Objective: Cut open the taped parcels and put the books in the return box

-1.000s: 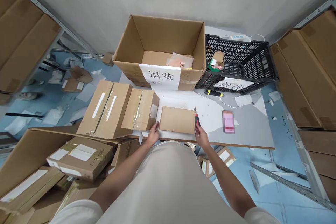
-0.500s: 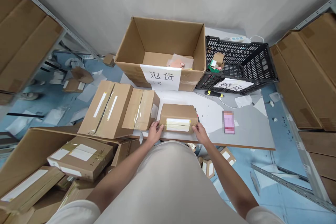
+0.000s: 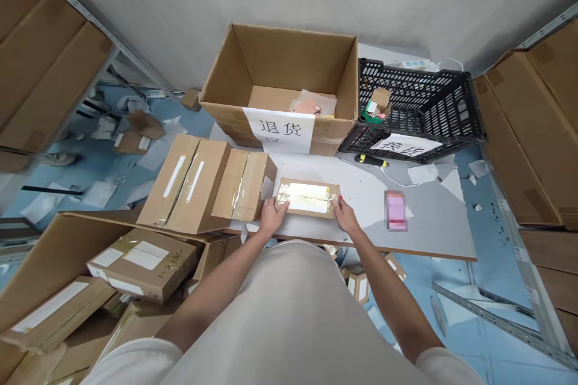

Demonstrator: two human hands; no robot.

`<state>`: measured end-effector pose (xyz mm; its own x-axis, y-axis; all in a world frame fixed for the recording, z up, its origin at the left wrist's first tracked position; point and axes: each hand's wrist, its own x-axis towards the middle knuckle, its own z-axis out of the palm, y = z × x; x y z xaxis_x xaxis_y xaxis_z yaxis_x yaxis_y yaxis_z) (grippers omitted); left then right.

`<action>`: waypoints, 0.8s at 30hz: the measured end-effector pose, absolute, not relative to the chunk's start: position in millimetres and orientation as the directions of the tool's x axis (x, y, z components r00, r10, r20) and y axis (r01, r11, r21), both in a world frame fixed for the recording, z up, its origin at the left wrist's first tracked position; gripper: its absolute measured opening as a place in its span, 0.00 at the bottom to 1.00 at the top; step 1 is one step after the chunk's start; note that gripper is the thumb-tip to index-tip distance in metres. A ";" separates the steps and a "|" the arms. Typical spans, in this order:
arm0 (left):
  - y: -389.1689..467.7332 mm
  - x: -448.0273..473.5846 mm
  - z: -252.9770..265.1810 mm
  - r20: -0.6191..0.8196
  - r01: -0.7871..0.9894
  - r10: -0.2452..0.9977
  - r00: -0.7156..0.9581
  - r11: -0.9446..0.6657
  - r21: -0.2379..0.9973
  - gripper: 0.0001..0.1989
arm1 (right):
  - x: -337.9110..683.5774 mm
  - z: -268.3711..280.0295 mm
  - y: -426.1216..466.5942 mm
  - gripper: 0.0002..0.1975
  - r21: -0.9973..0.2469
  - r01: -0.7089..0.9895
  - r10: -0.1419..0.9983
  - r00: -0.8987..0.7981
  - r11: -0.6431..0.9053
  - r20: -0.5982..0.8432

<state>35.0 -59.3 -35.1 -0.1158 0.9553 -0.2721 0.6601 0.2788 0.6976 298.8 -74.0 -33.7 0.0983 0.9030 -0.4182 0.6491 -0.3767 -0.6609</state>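
A small taped cardboard box (image 3: 311, 212) is held at its two ends between my hands, over the front of the white table (image 3: 365, 210). Its taped face with a white label is turned up. My left hand (image 3: 273, 215) grips the left end, thumb on the near side. At the right end, my right hand (image 3: 345, 215) is closed on the box, and a small red bit shows by its fingertips, too little to name. Left of my left hand stand a taped carton (image 3: 239, 183) and a larger carton (image 3: 185, 183).
Behind stands a big open carton (image 3: 334, 135) with a paper sign, beside a black plastic crate (image 3: 451, 135). A black-and-yellow tool (image 3: 371, 160) and a blurred pink item (image 3: 396, 210) lie on the table. Lower left, a large carton (image 3: 49, 246) holds several boxes.
The small box has been tipped so that its labelled side, which faced me, now faces up. Both hands have shifted slightly up with it, still at its ends.
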 end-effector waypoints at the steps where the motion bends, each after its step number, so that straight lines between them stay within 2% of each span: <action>1: -60.0 35.4 -34.7 -0.274 0.657 0.955 -0.116 0.281 0.700 0.26 | 302.6 -36.7 -75.7 0.25 -0.662 0.646 0.905 0.115 -0.381 -0.409; 4: -63.6 38.6 -32.0 -0.276 0.636 0.952 -0.133 0.296 0.713 0.27 | 314.1 -47.9 -79.8 0.25 -0.594 0.687 0.903 0.254 -0.420 -0.345; 6: -69.3 42.3 -28.9 -0.234 0.638 0.962 -0.141 0.269 0.721 0.30 | 317.3 -56.6 -81.1 0.22 -0.503 0.728 0.881 0.328 -0.466 -0.342; 10: -85.9 49.6 -19.6 -0.010 0.743 0.997 -0.072 0.060 0.666 0.35 | 308.9 -73.9 -81.0 0.29 -0.311 0.779 0.798 0.367 -0.544 -0.477; 12: -91.8 51.0 -15.9 0.082 0.792 0.994 0.076 -0.111 0.601 0.32 | 305.0 -79.8 -80.3 0.30 -0.283 0.776 0.773 0.374 -0.563 -0.512; 15: -92.9 50.7 -16.9 0.115 0.768 0.917 0.382 -0.385 0.512 0.22 | 312.8 -80.1 -79.0 0.26 -0.320 0.778 0.779 0.319 -0.540 -0.540; 18: -88.2 50.3 -25.6 0.111 0.721 0.849 0.517 -0.502 0.478 0.18 | 334.9 -61.7 -75.5 0.21 -0.390 0.766 0.804 0.264 -0.511 -0.534; 20: -85.3 51.0 -32.6 0.112 0.719 0.847 0.520 -0.505 0.477 0.18 | 347.0 -37.0 -71.3 0.24 -0.501 0.760 0.878 0.187 -0.414 -0.440; 21: -84.4 51.4 -35.7 0.113 0.725 0.851 0.513 -0.499 0.475 0.18 | 349.1 -22.0 -68.6 0.26 -0.566 0.763 0.926 0.111 -0.312 -0.361; 22: -84.0 51.9 -38.3 0.114 0.732 0.856 0.504 -0.493 0.471 0.18 | 347.6 -6.3 -65.3 0.28 -0.624 0.763 0.965 0.003 -0.172 -0.263; 24: -83.7 52.4 -42.2 0.116 0.741 0.861 0.494 -0.487 0.463 0.18 | 333.5 23.1 -56.8 0.29 -0.636 0.765 0.954 -0.258 0.104 -0.154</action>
